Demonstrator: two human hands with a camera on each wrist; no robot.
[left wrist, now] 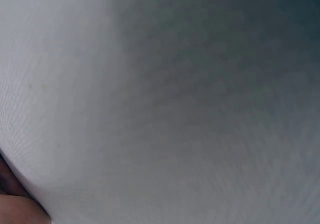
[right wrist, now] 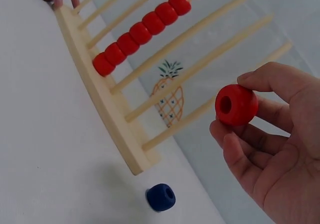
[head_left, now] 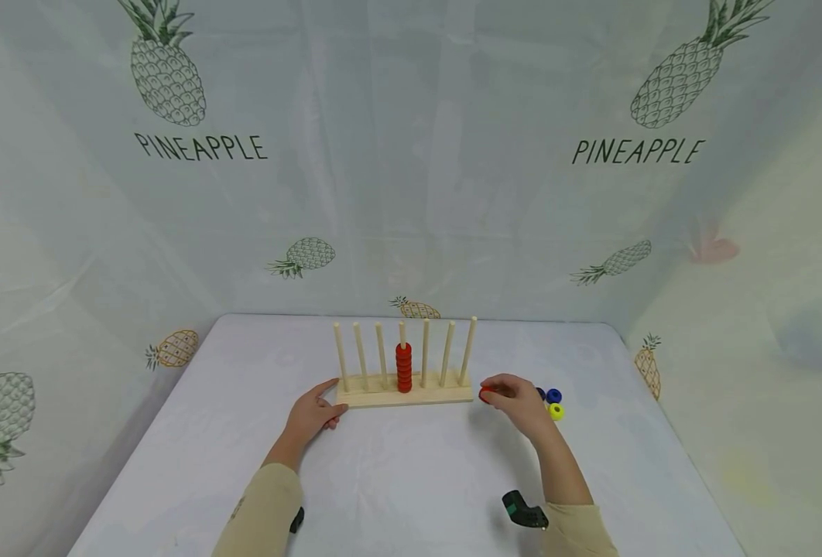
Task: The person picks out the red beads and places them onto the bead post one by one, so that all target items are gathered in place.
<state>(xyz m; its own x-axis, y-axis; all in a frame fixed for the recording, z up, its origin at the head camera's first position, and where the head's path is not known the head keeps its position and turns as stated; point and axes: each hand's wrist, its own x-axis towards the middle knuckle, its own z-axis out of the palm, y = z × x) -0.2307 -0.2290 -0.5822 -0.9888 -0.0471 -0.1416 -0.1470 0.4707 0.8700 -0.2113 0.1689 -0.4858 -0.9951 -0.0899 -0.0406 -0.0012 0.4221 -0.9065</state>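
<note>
A wooden bead stand (head_left: pixel 446 397) with several upright pegs lies across the table. On its middle peg is a stack of red beads (head_left: pixel 403 368), also plain in the right wrist view. My left hand (head_left: pixel 309 415) holds the stand's left end between thumb and index finger; the left wrist view catches only a bit of skin at its lower left corner. Off the stand's right end, my right hand (head_left: pixel 518 400) pinches a loose red bead (right wrist: pixel 236 105) between thumb and fingers, its hole facing the stand in the right wrist view.
To the right of my right hand lie blue beads (head_left: pixel 553 396) and a yellow bead (head_left: pixel 556 411), partly covered by the hand. A white cloth with pineapple prints (head_left: pixel 418 193) hangs behind the white table (head_left: pixel 411 480). Dark devices (head_left: pixel 522 510) sit at both wrists.
</note>
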